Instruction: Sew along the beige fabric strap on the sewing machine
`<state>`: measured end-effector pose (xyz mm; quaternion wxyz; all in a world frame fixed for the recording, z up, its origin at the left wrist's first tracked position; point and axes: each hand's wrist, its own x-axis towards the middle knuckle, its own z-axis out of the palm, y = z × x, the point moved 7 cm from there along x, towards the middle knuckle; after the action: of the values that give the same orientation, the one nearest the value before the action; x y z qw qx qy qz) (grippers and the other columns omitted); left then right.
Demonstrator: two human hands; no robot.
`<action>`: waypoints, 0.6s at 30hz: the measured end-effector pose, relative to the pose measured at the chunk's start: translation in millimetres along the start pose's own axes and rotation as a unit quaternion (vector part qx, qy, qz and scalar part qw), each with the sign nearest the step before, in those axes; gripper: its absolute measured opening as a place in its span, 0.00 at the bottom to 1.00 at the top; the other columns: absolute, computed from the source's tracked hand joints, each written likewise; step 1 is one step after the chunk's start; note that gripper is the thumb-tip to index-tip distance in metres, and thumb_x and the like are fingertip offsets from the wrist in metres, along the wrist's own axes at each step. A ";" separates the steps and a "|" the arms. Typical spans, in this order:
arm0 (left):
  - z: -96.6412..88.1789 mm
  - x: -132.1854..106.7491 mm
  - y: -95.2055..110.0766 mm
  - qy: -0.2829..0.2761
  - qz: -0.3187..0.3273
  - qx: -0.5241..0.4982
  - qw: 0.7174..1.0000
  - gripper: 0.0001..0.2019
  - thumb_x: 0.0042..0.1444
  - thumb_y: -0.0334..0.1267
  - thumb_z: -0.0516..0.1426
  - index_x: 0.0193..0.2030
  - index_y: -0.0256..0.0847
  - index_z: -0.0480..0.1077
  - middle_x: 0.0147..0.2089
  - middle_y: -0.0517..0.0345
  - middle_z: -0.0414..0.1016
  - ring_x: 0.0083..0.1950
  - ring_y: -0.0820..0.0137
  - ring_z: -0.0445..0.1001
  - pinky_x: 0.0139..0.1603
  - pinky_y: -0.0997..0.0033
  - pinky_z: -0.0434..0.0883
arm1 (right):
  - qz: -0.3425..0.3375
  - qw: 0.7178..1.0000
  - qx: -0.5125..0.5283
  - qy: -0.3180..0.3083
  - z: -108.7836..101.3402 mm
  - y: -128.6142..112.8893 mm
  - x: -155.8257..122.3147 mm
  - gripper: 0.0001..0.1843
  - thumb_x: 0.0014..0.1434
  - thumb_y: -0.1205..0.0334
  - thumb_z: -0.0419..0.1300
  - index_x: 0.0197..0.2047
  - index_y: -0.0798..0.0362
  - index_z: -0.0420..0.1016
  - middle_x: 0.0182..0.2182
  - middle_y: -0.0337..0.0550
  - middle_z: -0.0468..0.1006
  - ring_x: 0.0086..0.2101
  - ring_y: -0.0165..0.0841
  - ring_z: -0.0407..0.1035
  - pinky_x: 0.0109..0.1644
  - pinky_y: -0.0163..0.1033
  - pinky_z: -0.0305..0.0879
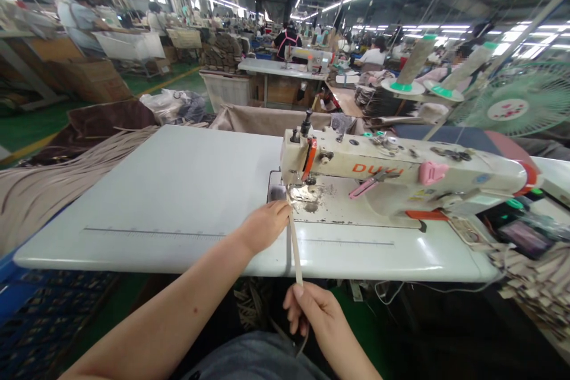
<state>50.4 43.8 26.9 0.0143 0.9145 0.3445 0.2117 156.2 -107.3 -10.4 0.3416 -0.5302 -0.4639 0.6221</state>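
A narrow beige fabric strip (295,249) runs from under the needle area of the sewing machine (347,169) toward my body, over the table's front edge. My left hand (267,225) lies on the table just in front of the presser foot, its fingers closed on the strip. Below the table edge, my right hand (314,309) pinches the same strip between thumb and fingers. The strip's tail hangs down past that hand. My left hand covers part of the strip near the needle.
Many beige strips (66,172) hang over the table's left side above a blue crate (44,309). More bundled strips (538,291) lie at the right. Thread cones (414,65) and a green fan (512,104) stand behind the machine. Pink-handled snips (367,185) rest against the machine. Other people work farther back.
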 end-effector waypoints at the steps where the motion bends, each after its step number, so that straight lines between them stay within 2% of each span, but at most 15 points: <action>1: -0.6 0.1 0.3 0.004 0.001 0.001 1.000 0.07 0.70 0.32 0.51 0.51 0.38 0.68 0.54 0.48 0.75 0.61 0.61 0.73 0.63 0.59 0.73 | -0.001 0.999 0.032 -0.010 0.8 1.3 0.3 0.32 0.64 0.33 0.55 0.31 0.55 0.77 0.22 0.40 0.73 0.24 0.32 0.71 0.28 0.34 0.62; 3: -1.9 0.7 1.3 0.009 0.003 0.004 1.000 0.07 0.69 0.32 0.52 0.50 0.38 0.68 0.54 0.47 0.75 0.60 0.61 0.74 0.63 0.59 0.73 | -0.011 0.998 0.056 -0.024 1.6 1.2 -0.5 0.31 0.65 0.35 0.56 0.29 0.56 0.78 0.24 0.42 0.76 0.27 0.33 0.72 0.34 0.36 0.66; 6: -4.1 2.5 3.1 0.007 0.006 0.009 1.000 0.07 0.68 0.31 0.52 0.51 0.38 0.68 0.54 0.47 0.75 0.62 0.61 0.73 0.65 0.59 0.71 | -0.033 0.998 0.032 -0.035 2.7 -1.5 -3.9 0.30 0.67 0.38 0.56 0.28 0.55 0.80 0.26 0.44 0.78 0.31 0.34 0.72 0.39 0.37 0.66; 11: -6.2 5.9 2.8 0.000 -0.003 0.012 1.000 0.09 0.67 0.31 0.53 0.53 0.38 0.67 0.58 0.46 0.73 0.64 0.60 0.71 0.68 0.58 0.70 | -0.037 0.998 0.006 -0.044 4.5 -4.6 -9.1 0.31 0.67 0.38 0.55 0.27 0.53 0.81 0.26 0.42 0.76 0.31 0.35 0.70 0.39 0.38 0.65; 18: -5.6 7.1 2.1 0.005 -0.004 0.003 1.000 0.09 0.66 0.31 0.53 0.52 0.40 0.66 0.59 0.46 0.72 0.65 0.59 0.70 0.68 0.56 0.69 | -0.014 0.998 0.020 -0.053 4.0 0.1 -9.1 0.31 0.62 0.34 0.59 0.25 0.53 0.81 0.24 0.42 0.75 0.30 0.36 0.69 0.39 0.38 0.63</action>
<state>54.2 46.0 35.0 0.0107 0.9120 0.3492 0.2149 154.2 -116.5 -7.3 0.3358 -0.4832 -0.4762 0.6535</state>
